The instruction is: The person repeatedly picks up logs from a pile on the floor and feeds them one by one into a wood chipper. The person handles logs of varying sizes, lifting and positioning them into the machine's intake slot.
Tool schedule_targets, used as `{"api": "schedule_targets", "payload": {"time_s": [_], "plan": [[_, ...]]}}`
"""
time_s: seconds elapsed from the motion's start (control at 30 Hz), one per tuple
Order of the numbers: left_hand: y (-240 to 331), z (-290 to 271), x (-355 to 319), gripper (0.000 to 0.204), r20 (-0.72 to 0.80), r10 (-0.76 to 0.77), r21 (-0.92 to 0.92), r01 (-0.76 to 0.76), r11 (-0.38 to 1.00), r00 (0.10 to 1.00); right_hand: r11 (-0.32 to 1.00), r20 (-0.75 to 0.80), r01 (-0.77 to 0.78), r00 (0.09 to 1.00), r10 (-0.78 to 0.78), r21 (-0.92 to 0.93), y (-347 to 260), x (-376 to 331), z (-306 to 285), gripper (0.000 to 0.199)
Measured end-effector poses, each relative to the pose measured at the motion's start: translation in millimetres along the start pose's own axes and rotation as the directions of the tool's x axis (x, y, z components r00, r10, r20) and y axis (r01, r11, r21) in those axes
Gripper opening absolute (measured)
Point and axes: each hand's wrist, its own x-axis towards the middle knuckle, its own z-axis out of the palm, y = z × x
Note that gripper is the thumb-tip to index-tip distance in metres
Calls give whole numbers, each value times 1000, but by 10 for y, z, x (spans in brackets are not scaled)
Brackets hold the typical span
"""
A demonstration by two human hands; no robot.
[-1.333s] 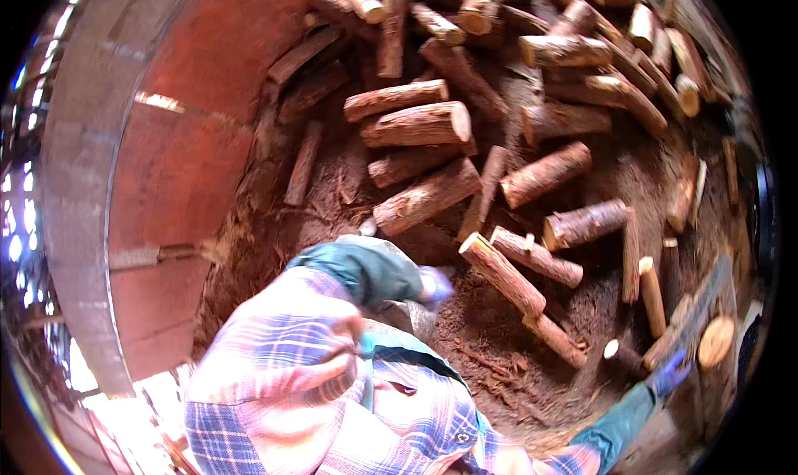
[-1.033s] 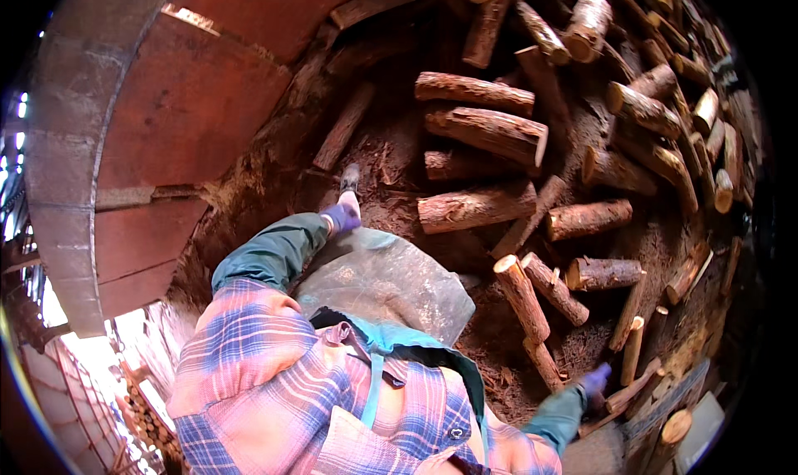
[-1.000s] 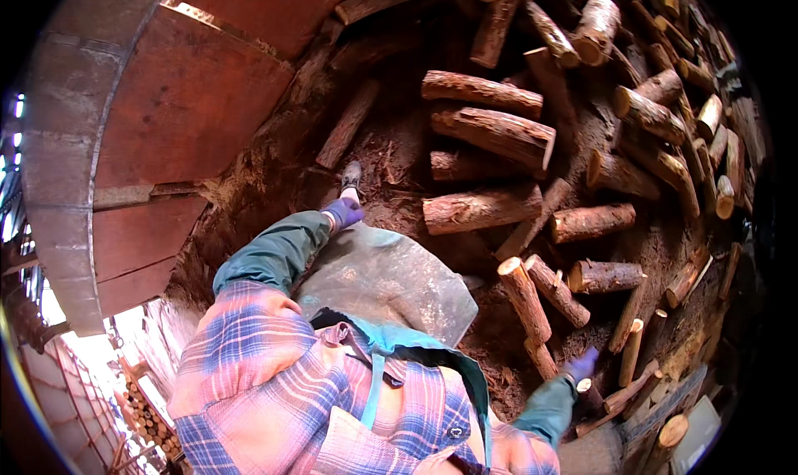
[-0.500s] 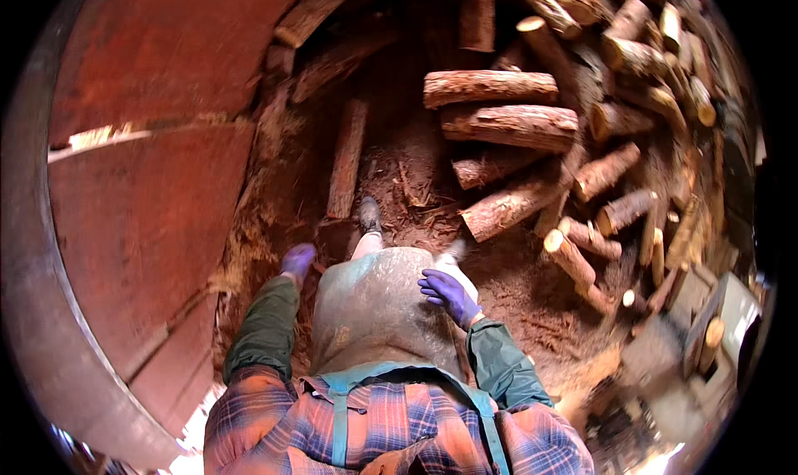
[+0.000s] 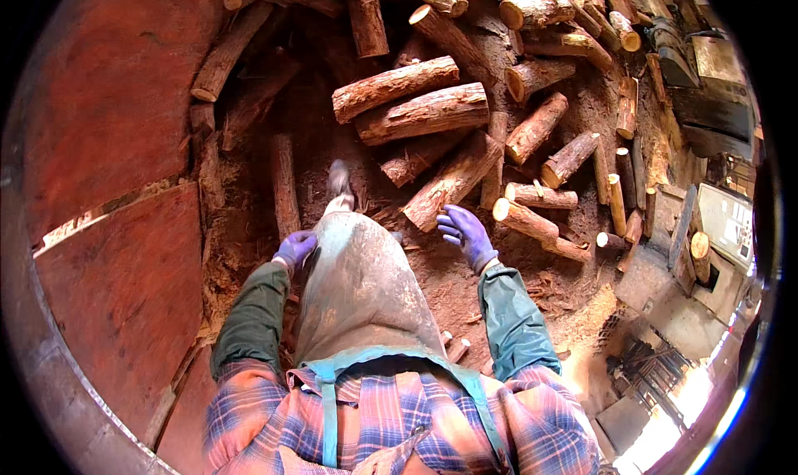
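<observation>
My right hand (image 5: pixel 467 236), in a purple glove, hangs open with its fingers apart, and nothing is in it. In the picture it lies by the lower end of a thick bark-covered log (image 5: pixel 453 184); I cannot tell whether they touch. On the left, my gloved left hand (image 5: pixel 297 249) is beside the long grey, stained apron (image 5: pixel 357 284), its fingers loosely curled in and nothing seen in them. Just beyond it a narrow log (image 5: pixel 285 184) lies on the ground. Two logs (image 5: pixel 424 113) lie side by side, farther ahead, on top of other logs.
Reddish panels (image 5: pixel 116 259) rise along the left. Many cut logs (image 5: pixel 536 128) are heaped ahead and to the right, over dirt and bark scraps. A pale box-like fixture (image 5: pixel 723 217) and a dark metal rack (image 5: pixel 652 367) stand at the right. One shoe (image 5: pixel 339 178) shows ahead of the apron.
My view has turned to the right, so the logs sit farther left. My right hand has swung out from the apron toward the thick log. My left hand has come in nearer the apron.
</observation>
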Motion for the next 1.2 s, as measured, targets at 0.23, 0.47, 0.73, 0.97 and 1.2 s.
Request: {"api": "schedule_targets", "payload": {"time_s": [0.23,0.47,0.73,0.97,1.2], "plan": [[977,-96,1970,55,-68,-156,-173,143,974,985,957,-64,-285,955,288,51,458,591,-119,45],[1834,-247,4253,76,-259,-254,-317,167,934,932,701,-112,-632,711,694,330,873,1146,-190,50],[1843,-287,5603,63,104,-265,-734,254,630,959,837,101,-414,908,406,357,334,2977,-6,63],[2326,819,3904,41,128,-110,-594,165,787,986,774,-131,-124,957,259,621,-299,4258,-3,84],[3613,1092,3937,61,207,118,93,-140,986,971,619,81,-82,996,30,781,-1206,4774,173,99]]}}
